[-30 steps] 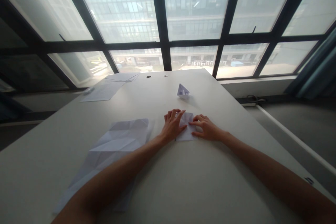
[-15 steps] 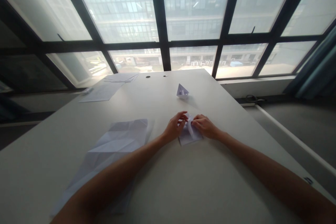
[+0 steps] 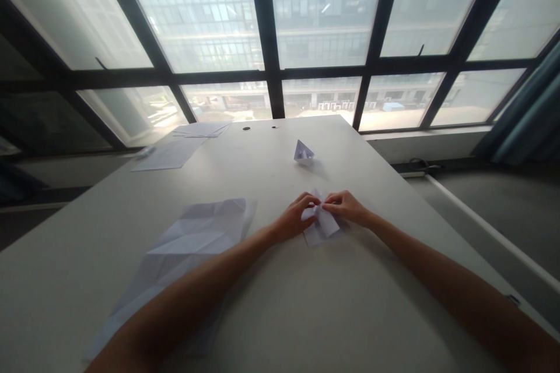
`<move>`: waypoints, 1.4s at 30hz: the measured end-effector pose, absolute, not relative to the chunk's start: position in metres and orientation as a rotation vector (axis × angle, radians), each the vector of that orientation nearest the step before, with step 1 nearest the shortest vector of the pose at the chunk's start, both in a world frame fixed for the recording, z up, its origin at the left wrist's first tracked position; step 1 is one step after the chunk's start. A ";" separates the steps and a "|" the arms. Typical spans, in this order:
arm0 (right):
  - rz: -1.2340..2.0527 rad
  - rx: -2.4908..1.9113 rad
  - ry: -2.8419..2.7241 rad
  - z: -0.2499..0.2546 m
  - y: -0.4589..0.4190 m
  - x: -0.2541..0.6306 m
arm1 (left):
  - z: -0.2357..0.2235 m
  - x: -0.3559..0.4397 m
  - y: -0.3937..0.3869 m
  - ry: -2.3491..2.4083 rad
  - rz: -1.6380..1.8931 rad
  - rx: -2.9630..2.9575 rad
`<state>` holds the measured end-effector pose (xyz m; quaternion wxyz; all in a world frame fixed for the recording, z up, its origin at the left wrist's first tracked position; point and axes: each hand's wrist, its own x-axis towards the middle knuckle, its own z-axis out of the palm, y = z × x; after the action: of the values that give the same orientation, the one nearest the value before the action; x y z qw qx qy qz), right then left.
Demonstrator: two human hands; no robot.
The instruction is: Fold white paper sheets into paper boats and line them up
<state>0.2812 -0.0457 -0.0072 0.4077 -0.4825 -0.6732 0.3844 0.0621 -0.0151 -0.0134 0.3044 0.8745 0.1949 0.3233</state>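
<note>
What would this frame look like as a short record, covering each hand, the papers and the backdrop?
left hand: left hand, fingers at the small folded paper
right hand: right hand, fingertips pinching that paper
beyond hands: folded paper shape, standing
left side: large creased sheet; flat sheets farther off
surface: white table
backdrop: dark-framed windows

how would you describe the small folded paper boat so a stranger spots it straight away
Find the long white table that runs toward the tall windows. Past both hands, toward its far end, sits a small white folded paper boat. It stands up in a point, unlike the large creased sheet and the flat papers on the left.
</note>
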 end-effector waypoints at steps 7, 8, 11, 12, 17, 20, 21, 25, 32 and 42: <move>1.091 -1.294 -1.278 -0.012 -0.043 0.289 | -0.014 0.058 -0.012 0.810 1.097 2.365; 1.105 -1.280 -1.227 -0.014 -0.042 0.290 | -0.013 0.058 -0.012 0.819 1.075 2.393; 1.145 -1.220 -1.114 -0.016 -0.041 0.293 | -0.013 0.058 -0.013 0.800 0.885 2.512; 1.150 -1.204 -1.086 -0.016 -0.041 0.293 | -0.013 0.059 -0.013 0.784 0.815 2.553; 1.056 -1.244 -1.006 -0.014 -0.039 0.294 | -0.022 0.060 -0.010 0.739 0.598 2.716; 0.945 -1.328 -0.950 -0.015 -0.035 0.300 | -0.025 0.059 -0.008 0.726 0.552 2.763; 0.916 -1.355 -0.933 -0.016 -0.033 0.302 | -0.025 0.058 -0.008 0.727 0.546 2.770; 0.780 -1.417 -0.944 -0.020 -0.029 0.311 | -0.021 0.057 -0.010 0.735 0.489 2.785; 0.494 -1.539 -1.251 -0.031 -0.026 0.313 | -0.015 0.058 -0.014 0.765 0.449 2.797; 0.175 -1.844 -1.660 -0.026 -0.041 0.296 | -0.012 0.056 -0.013 0.924 0.571 2.737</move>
<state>0.2964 -0.0413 -0.0259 0.3213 -0.7021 -0.6320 0.0665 0.0555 -0.0126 -0.0120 0.0981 0.9250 0.3123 0.1930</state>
